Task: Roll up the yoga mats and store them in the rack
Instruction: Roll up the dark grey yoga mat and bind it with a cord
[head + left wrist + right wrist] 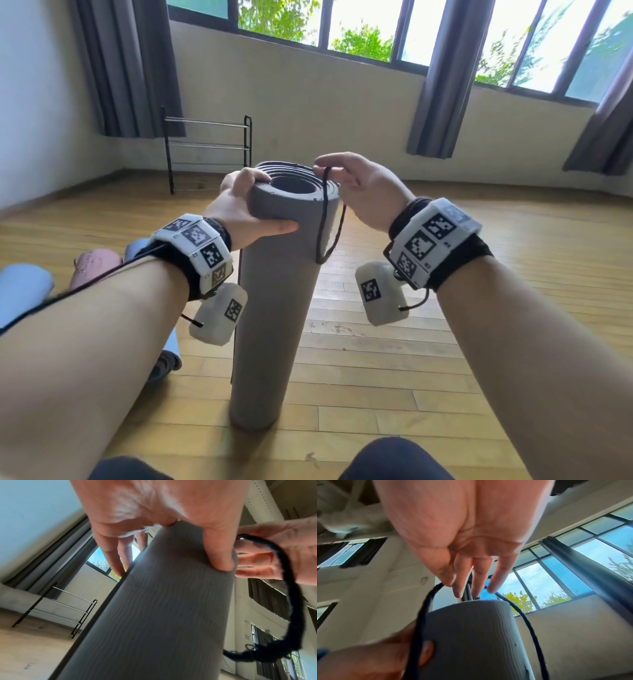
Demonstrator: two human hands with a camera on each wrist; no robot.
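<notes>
Far left: rack (208,150) against the wall, well apart. Left hand (239,209) wraps the top rim of the grey mat (277,308), which stands upright on the floor (445,359) at centre. Right hand (363,192) pinches the black cord loop (329,222) just beside the rim. Advice: keep the roll clamped tight with the left, spread the loop, then slip it over the top before letting go
</notes>
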